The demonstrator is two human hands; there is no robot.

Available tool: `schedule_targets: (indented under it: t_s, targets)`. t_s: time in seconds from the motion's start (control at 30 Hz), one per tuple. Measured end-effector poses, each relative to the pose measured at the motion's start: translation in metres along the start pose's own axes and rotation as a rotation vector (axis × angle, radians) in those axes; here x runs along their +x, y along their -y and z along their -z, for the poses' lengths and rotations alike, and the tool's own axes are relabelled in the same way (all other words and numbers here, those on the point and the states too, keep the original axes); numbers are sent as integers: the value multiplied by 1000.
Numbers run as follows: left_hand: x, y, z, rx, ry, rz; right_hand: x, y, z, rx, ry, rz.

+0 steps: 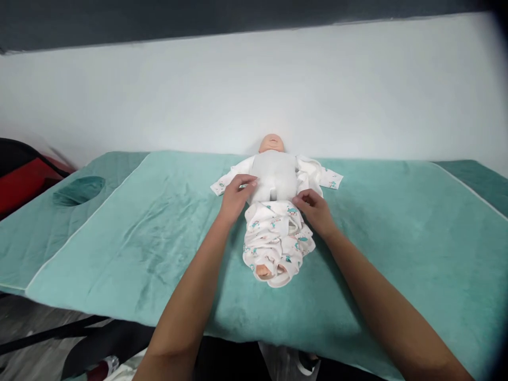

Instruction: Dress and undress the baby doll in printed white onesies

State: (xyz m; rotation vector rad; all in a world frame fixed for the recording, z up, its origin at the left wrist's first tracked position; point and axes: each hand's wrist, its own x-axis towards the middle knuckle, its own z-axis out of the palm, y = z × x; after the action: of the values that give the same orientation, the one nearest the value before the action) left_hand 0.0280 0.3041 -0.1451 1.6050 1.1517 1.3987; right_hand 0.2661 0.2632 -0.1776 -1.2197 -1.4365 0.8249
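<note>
A baby doll (273, 172) lies on its back with its head toward the wall and its bare white torso showing. A white patterned baby top (330, 178) is spread beneath it, sleeves out to both sides. Bunched patterned baby trousers (273, 238) cover its legs; a foot shows at one leg opening. My left hand (237, 197) is at the left side of the torso, thumb and fingers drawn together; whatever is between them is too small to make out. With bent fingers, my right hand (316, 209) pinches the right end of the trouser waistband.
A green padded cover (166, 227) spreads over the massage table, which has a face hole (79, 191) at the left end. Behind stands a white wall (178, 95). A red and black item (29, 180) is beyond the table's left end.
</note>
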Motion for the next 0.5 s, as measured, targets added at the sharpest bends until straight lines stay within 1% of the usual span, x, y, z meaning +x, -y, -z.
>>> schedule_targets:
  t_s: [0.07,0.1,0.17,0.2,0.23,0.27,0.3,0.33,0.4,0.43,0.5]
  targets:
    - [11,-4,-7,11,139,-82,-3,7,2,11,112,69]
    - [14,-4,-11,22,180,-116,-4,11,4,12,179,106]
    - [14,-4,-15,65,223,-171,-4,18,11,-8,333,152]
    - [13,-3,-14,98,258,-193,-5,22,16,-25,415,148]
    - [12,-3,-10,135,324,-212,-5,25,19,-40,487,126]
    - [12,-4,-5,169,420,-226,-5,28,22,-50,545,94]
    - [13,-5,3,198,541,-233,-6,29,24,-51,586,59]
    - [15,-6,10,221,674,-234,-6,29,24,-39,604,26]
    - [20,-10,25,246,904,-219,-7,25,20,10,563,-52]
    - [23,-12,31,250,974,-211,-7,22,17,33,514,-98]
    - [25,-15,38,261,1040,-214,-8,16,11,50,400,-179]
